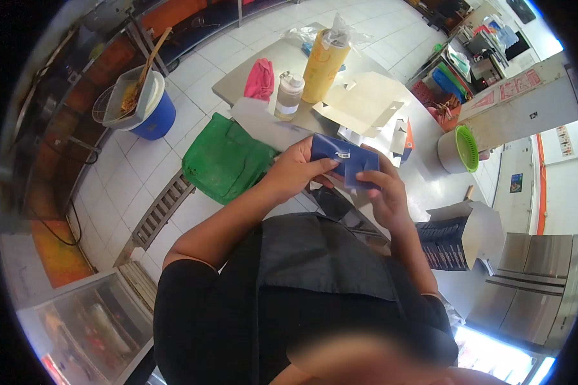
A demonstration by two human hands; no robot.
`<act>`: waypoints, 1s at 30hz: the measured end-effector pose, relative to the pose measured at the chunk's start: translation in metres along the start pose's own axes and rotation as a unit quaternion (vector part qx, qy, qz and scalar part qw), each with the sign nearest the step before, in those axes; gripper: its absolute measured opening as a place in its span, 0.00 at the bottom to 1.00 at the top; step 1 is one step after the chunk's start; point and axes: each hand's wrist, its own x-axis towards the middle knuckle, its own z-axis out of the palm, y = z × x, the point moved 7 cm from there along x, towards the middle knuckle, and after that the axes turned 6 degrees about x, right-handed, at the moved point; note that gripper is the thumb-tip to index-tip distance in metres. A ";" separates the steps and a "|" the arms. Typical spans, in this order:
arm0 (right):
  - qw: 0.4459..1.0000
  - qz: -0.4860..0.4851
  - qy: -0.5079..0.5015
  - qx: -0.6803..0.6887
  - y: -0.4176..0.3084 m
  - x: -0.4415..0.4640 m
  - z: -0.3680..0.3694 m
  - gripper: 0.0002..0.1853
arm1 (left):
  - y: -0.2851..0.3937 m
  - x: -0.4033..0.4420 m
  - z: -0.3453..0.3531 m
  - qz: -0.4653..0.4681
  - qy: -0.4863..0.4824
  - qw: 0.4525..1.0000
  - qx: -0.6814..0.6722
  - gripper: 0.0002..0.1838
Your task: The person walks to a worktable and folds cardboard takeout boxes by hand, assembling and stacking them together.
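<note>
A dark blue folded card piece (327,149) with a small white print is held between both hands, in front of the chest. My left hand (297,168) grips its left side, the thumb lying across its face. At its right edge, my right hand (386,187) pinches a flap with thumb and fingers. Just beyond the hands, an opened cardboard box (361,106) with a pale inside lies on the metal table (424,183). A white-capped bottle (289,96) and a pink cloth (259,79) stand to the left of it.
A tall yellow roll (325,67) stands near the table's far edge. A green chair (225,157) is at the left, a blue bucket (155,119) beyond it. On the right are a green-rimmed basket (467,149) and dark blue printed cardboard (444,244).
</note>
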 end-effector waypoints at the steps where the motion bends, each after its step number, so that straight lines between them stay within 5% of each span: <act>1: 0.999 0.012 -0.017 0.028 0.001 0.001 -0.002 0.18 | 0.001 0.005 -0.001 0.001 -0.009 1.000 -0.008 0.13; 4: 0.996 0.049 -0.054 0.042 0.005 -0.001 -0.010 0.17 | -0.001 0.019 -0.007 0.009 -0.022 1.000 -0.007 0.14; 10: 0.984 0.029 0.119 -0.127 0.012 -0.012 -0.023 0.19 | -0.023 0.022 0.031 0.013 -0.028 0.998 0.060 0.23; 16: 0.929 -0.002 0.301 -0.214 0.028 -0.041 -0.026 0.25 | -0.022 0.029 0.045 0.011 -0.062 0.978 -0.197 0.28; 19: 0.969 -0.064 0.109 -0.210 0.003 -0.032 0.006 0.34 | -0.037 0.036 0.037 0.002 0.013 0.996 -0.093 0.26; 21: 0.981 -0.046 0.113 -0.149 0.015 -0.038 0.000 0.32 | -0.031 0.042 0.025 0.067 0.045 0.997 0.015 0.24; 26: 0.954 0.222 0.105 -0.169 0.040 -0.021 -0.025 0.23 | -0.037 0.032 0.043 -0.111 -0.263 0.926 0.245 0.26; 30: 0.926 0.292 0.024 -0.238 0.079 -0.024 -0.031 0.23 | -0.053 0.032 0.034 -0.111 -0.242 0.913 0.310 0.26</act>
